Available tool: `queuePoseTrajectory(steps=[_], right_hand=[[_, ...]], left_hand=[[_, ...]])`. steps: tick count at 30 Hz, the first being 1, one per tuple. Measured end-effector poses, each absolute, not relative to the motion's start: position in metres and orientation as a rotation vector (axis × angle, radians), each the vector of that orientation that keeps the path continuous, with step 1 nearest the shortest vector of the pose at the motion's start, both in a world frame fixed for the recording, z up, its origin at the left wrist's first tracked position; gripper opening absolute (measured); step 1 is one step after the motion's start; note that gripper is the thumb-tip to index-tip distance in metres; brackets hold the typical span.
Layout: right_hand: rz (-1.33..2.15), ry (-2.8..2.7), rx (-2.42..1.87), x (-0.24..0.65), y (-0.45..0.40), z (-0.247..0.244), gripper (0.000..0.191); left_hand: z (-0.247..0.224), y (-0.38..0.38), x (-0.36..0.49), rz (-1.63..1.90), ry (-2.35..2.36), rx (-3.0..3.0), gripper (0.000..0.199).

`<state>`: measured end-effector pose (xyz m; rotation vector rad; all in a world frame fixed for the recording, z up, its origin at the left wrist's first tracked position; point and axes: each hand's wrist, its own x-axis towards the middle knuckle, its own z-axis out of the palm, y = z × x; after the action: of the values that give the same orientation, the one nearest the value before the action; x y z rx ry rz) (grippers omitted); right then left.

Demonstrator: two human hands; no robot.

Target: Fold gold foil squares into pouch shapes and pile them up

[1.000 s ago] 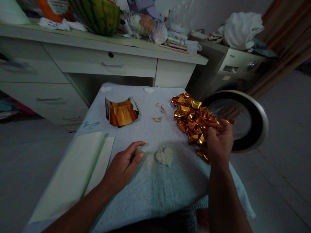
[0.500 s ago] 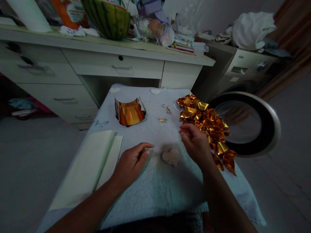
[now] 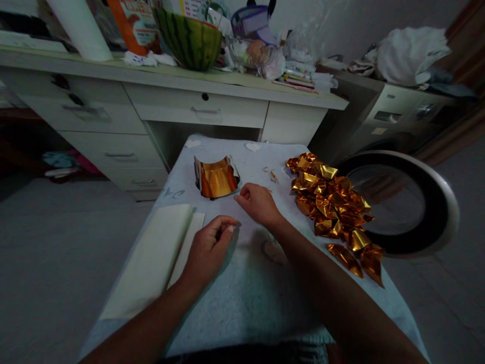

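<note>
My left hand (image 3: 212,247) rests over the cloth near the table's middle, thumb and curled fingers drawn together, with no item visible in them. Ahead of it my right hand (image 3: 259,203) reaches across, its fingers curled and also showing nothing held. Its fingertips are just short of a curved stack of gold foil sheets (image 3: 217,179), apart from it. Right of my right hand lies a heap of folded gold foil pieces (image 3: 333,202). A few thin gold bands (image 3: 273,176) lie beyond the hand, partly covered by it.
Folded pale paper (image 3: 151,263) lies along the left side of the cloth-covered table (image 3: 242,313). Behind stands a white counter (image 3: 197,108) with drawers, carrying a cut watermelon (image 3: 189,40) and bags. A washing machine's open round door (image 3: 439,202) juts beside the table's right edge.
My right hand has moved left, from beside the foil heap to near the stacked foil sheets. My left hand has barely moved. The view has swung slightly left.
</note>
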<state>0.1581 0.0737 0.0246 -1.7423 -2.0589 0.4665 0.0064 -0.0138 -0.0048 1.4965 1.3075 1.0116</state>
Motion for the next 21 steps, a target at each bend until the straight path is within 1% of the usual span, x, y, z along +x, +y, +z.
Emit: queuePoseTrajectory(steps=[5,7,15,21], right_hand=[[0.371,-1.930,-1.914,0.135,0.094,0.013,0.035],[0.348,-1.898,-1.958,0.132,0.099,0.009,0.038],[0.359,-1.890,-1.975,0.137,0.099,0.002,0.026],[0.430,-1.858,-1.926,0.141,0.093,0.005,0.020]], left_hand=[[-0.004,-0.012,0.007,1.030,1.288,1.402,0.020],[-0.004,-0.011,0.007,1.030,1.277,1.382,0.020],[-0.007,-0.011,0.007,1.017,1.260,1.347,0.021],[-0.007,-0.011,0.007,1.035,1.259,1.353,0.021]])
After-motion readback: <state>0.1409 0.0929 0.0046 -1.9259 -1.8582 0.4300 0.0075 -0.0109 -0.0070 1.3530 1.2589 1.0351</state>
